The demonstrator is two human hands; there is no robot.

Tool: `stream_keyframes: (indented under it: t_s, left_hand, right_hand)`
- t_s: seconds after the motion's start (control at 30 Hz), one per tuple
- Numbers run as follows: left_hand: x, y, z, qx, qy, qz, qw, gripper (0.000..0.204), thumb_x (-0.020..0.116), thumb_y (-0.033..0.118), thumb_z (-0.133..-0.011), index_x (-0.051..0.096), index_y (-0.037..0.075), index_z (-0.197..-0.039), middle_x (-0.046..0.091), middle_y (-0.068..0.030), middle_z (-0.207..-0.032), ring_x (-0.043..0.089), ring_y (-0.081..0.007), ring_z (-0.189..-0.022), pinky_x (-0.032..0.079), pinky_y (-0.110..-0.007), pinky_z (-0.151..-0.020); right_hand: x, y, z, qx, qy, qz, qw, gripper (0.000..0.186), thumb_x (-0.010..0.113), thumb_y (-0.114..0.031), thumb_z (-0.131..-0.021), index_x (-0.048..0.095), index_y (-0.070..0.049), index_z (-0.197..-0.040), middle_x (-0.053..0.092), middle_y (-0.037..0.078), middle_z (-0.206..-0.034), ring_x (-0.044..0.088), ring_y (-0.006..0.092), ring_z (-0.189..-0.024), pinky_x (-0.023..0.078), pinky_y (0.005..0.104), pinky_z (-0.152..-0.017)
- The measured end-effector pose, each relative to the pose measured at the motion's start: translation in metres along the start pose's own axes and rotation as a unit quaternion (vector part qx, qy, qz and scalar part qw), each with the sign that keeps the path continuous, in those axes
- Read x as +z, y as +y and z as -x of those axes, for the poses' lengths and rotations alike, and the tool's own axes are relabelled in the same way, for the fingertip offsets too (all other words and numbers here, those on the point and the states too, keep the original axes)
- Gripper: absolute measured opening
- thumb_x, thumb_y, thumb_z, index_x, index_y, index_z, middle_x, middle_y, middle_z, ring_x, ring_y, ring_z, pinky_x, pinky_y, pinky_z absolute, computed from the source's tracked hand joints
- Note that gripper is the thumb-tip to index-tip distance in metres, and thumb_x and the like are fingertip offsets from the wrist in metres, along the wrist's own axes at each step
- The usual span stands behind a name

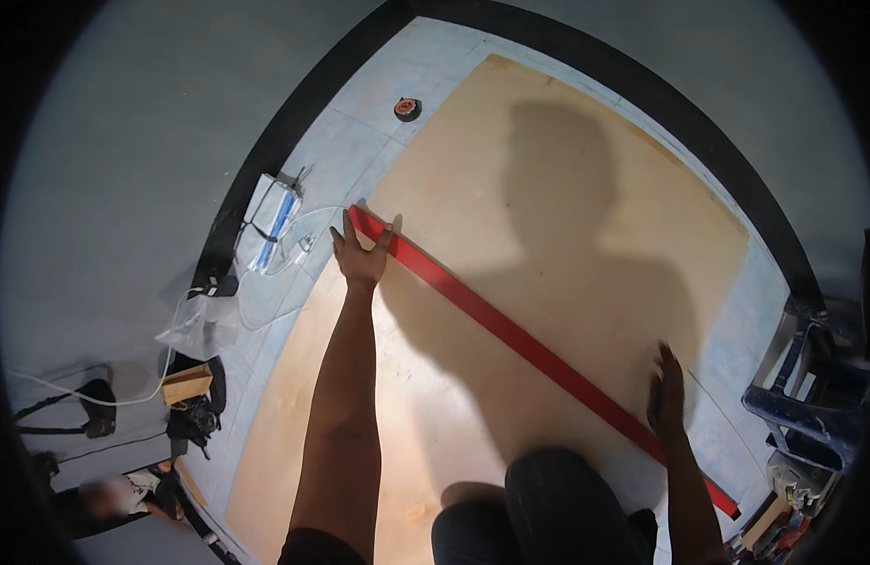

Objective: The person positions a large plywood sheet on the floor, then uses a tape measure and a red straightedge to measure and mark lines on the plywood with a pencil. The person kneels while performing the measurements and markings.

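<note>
A long red bar [539,353], flat like a straightedge and dark at its near right end, lies diagonally across a large pale plywood sheet [454,141]. At the bar's far left end is my left hand [363,259]. Its fingers are spread, with the thumb reaching over the bar and the fingertips by its end. My right hand [668,391] is near the bar's other end, above the sheet's right side. Its fingers are stretched out and hold nothing; the forearm passes over the bar and hides part of it. My knees cover the sheet's near edge.
A black tape roll [408,110] lies on the tiled floor beyond the sheet. At left are a white-and-blue box [277,226], a white cable and a clear plastic bag [204,325]. A dark blue stool [807,400] stands at right. Another person [134,494] is at lower left.
</note>
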State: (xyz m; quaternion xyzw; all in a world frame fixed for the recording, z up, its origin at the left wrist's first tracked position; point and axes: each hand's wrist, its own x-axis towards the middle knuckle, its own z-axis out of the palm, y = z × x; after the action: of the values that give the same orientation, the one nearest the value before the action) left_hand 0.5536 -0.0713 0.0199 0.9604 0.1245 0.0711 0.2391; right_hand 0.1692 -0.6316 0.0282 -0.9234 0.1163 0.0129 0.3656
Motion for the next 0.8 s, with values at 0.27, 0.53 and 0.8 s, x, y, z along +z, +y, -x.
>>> stream_keyframes:
  t_s: [0.27, 0.53, 0.8]
  left_hand:
    - [0.038, 0.012, -0.006, -0.098, 0.048, -0.003, 0.994, 0.123, 0.083, 0.061, -0.077, 0.029, 0.002, -0.171, 0.041, -0.0202, -0.172, 0.022, -0.0437, -0.164, 0.007, -0.059, -0.133]
    - [0.045, 0.003, -0.009, -0.078, 0.027, -0.037, 0.996, 0.117, 0.08, 0.053, -0.085, 0.022, 0.004, -0.174, 0.034, -0.0274, -0.173, 0.021, -0.0423, -0.165, 0.01, -0.058, -0.134]
    - [0.033, 0.017, -0.018, -0.131, 0.011, -0.054, 0.99, 0.116, 0.081, 0.047, -0.087, 0.018, 0.006, -0.175, 0.034, -0.0258, -0.175, 0.017, -0.0391, -0.167, 0.011, -0.058, -0.135]
  right_hand:
    - [0.143, -0.109, -0.203, -0.052, 0.141, 0.25, 0.956, 0.04, 0.056, -0.014, -0.11, 0.057, -0.001, -0.148, 0.044, 0.016, -0.172, 0.036, 0.0339, -0.163, 0.015, 0.0654, -0.133]
    - [0.136, -0.117, -0.211, -0.009, 0.102, 0.254, 0.962, 0.04, 0.057, -0.022, -0.11, 0.058, 0.0, -0.145, 0.045, 0.018, -0.171, 0.033, 0.0364, -0.164, 0.015, 0.0659, -0.133]
    - [0.139, -0.125, -0.216, -0.004, 0.09, 0.253, 0.963, 0.044, 0.058, -0.017, -0.107, 0.056, 0.001, -0.147, 0.045, 0.019, -0.171, 0.034, 0.0382, -0.163, 0.015, 0.0662, -0.133]
